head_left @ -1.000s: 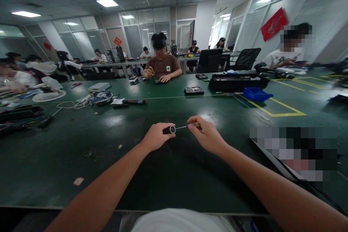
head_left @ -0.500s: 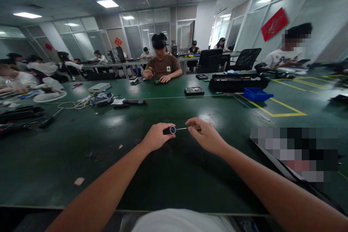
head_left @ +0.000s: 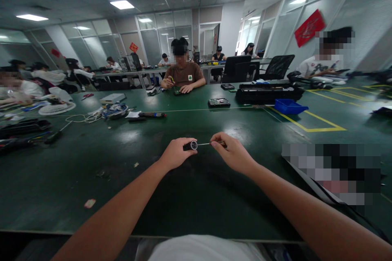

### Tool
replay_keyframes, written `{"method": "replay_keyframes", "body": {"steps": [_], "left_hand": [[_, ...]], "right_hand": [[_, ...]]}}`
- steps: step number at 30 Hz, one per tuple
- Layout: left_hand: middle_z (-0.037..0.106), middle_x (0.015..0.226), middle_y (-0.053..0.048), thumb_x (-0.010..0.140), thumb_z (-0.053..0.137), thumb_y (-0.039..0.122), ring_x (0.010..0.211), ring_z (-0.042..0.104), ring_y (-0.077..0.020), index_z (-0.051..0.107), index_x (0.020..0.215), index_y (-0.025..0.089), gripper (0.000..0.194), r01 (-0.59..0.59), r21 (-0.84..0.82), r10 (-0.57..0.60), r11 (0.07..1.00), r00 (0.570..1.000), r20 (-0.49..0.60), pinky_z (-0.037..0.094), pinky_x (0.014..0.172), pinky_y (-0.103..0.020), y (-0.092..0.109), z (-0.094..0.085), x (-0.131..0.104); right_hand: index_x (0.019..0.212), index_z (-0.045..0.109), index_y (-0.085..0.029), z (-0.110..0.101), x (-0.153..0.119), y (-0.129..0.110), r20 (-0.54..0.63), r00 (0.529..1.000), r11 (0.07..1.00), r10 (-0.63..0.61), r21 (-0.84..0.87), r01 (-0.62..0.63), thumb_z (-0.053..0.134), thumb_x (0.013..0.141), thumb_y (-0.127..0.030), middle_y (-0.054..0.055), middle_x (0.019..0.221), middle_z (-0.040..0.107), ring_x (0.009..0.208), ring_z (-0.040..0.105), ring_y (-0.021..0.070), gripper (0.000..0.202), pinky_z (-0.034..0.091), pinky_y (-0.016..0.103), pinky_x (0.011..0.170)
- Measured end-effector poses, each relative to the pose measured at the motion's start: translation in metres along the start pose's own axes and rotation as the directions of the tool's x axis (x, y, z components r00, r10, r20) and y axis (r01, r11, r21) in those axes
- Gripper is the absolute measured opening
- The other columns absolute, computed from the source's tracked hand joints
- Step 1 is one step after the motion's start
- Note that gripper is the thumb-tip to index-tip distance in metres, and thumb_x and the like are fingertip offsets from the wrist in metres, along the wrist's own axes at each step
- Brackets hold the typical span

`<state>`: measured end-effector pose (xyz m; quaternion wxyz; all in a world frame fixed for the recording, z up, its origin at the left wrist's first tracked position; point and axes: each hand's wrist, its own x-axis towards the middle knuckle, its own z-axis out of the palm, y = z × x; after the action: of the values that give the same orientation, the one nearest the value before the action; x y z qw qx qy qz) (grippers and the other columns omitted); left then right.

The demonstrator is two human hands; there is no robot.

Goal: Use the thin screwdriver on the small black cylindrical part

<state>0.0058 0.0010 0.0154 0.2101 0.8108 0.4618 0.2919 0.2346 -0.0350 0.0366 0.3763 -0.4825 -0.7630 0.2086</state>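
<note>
My left hand [head_left: 177,154] is closed round a small black cylindrical part [head_left: 193,145], its round, silver-rimmed end facing to the right and toward me. In my right hand [head_left: 230,151] is a screwdriver [head_left: 203,144], gripped by its reddish-brown handle, which the fingers mostly cover. Its thin metal shaft points left, and the tip meets the rim of the black part or lies right beside it; I cannot tell which. Both hands are just above the green table [head_left: 196,212].
Ahead lie a hard drive [head_left: 219,102], a blue bin [head_left: 290,106] and a long black housing [head_left: 269,92]. Tools [head_left: 150,115] and a cable bundle [head_left: 113,111] are at the left. Across the table a person [head_left: 185,74] works with a screwdriver. A blurred-out item [head_left: 330,175] lies at right.
The fingers of my right hand have drawn closer together on the screwdriver handle. My left hand and the black part have hardly moved.
</note>
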Motion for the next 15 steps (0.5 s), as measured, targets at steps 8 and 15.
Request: {"method": "replay_keyframes", "body": {"steps": [8,15], "left_hand": [[0.07,0.117,-0.004,0.077,0.076,0.028,0.109,0.063,-0.022,0.07,0.116,0.024,0.04,-0.019,-0.011,0.019,1.0,1.0,0.001,0.044,0.102,-0.036,-0.0002,0.0016,-0.0003],[0.069,0.117,-0.005,0.078,0.075,0.029,0.109,0.063,-0.0227,0.069,0.117,0.024,0.04,0.012,-0.012,-0.012,1.0,1.0,-0.01,0.046,0.1,-0.036,-0.0003,0.0007,-0.0001]], "right_hand": [[0.097,0.062,-0.021,0.0001,0.0003,-0.0004,0.008,0.999,0.998,0.052,0.037,-0.052,0.034,0.1,-0.04,0.002,0.079,0.066,0.066,0.06,0.016,0.035,0.042,0.029,0.061],[0.109,0.055,-0.021,0.0013,0.0,-0.0005,-0.068,0.997,0.999,0.024,0.026,-0.022,0.051,0.092,-0.033,0.003,0.083,0.067,0.071,0.062,0.0182,0.021,0.045,0.03,0.064]]}}
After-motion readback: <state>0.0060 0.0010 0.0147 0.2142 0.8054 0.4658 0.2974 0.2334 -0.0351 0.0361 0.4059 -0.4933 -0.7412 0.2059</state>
